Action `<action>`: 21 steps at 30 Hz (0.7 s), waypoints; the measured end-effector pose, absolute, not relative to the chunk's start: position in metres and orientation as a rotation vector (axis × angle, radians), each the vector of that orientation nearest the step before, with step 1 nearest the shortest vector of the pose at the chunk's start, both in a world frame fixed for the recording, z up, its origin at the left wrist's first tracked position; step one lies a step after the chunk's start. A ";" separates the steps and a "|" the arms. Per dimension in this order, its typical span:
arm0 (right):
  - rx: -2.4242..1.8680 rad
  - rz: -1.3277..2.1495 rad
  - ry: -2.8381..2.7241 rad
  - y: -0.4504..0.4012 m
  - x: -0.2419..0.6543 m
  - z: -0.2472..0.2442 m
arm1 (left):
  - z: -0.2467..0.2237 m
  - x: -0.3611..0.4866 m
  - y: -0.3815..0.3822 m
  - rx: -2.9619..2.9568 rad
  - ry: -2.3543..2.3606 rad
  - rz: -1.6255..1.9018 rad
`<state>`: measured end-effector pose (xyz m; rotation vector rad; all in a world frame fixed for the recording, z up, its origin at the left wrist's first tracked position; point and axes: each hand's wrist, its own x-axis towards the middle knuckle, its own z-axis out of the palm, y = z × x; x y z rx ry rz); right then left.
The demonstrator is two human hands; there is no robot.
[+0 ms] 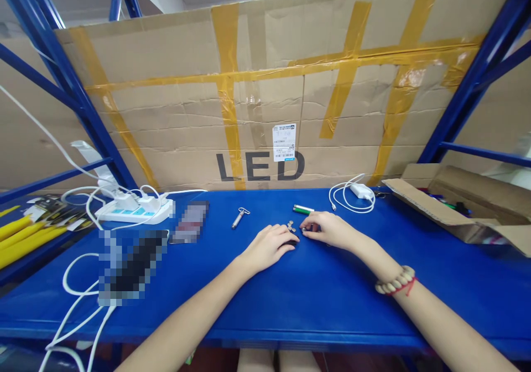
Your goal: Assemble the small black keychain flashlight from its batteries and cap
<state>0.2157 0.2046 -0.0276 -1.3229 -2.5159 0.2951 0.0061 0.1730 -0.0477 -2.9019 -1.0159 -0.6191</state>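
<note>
My left hand [271, 246] rests on the blue table with its fingers curled over a small black object [292, 242], mostly hidden under the fingertips. My right hand [329, 229] is closed in a pinch just to the right, with a tiny shiny piece at its fingertips that is too small to name. Between the hands lie several small round silver discs [291, 226], like button cells. Behind them, close to my right hand, is a green and silver pen-like tube [303, 209]. Farther left lies a slim silver torch-like tube [238, 219] with a wire loop at one end.
A power strip [120, 212] with white cables, two blurred flat devices [191, 222] and yellow-handled items [33, 231] are at the left. Back right are a white charger [362, 191] and an open cardboard box [433, 208]. A tall cardboard panel [186, 123] stands behind.
</note>
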 end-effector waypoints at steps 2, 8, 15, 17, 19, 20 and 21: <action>-1.326 0.294 -2.518 0.204 0.216 -0.027 | -0.049 0.006 0.174 -2.877 -0.990 -0.643; -1.324 0.257 -2.508 0.204 0.217 -0.025 | -0.046 0.005 0.170 -2.706 -0.822 -0.776; -1.314 0.138 -2.430 0.206 0.223 -0.023 | -0.002 -0.010 0.159 -2.237 -0.412 -1.028; -1.296 0.095 -2.391 0.207 0.225 -0.023 | 0.014 -0.018 0.143 -2.120 -0.350 -1.081; -1.255 0.047 -2.336 0.207 0.225 -0.021 | 0.024 -0.028 0.118 -2.005 -0.355 -1.176; -1.225 0.022 -2.301 0.206 0.225 -0.018 | 0.027 -0.032 0.105 -1.924 -0.414 -1.279; -1.192 -0.003 -2.260 0.204 0.224 -0.014 | 0.028 -0.037 0.092 -1.985 -0.569 -1.281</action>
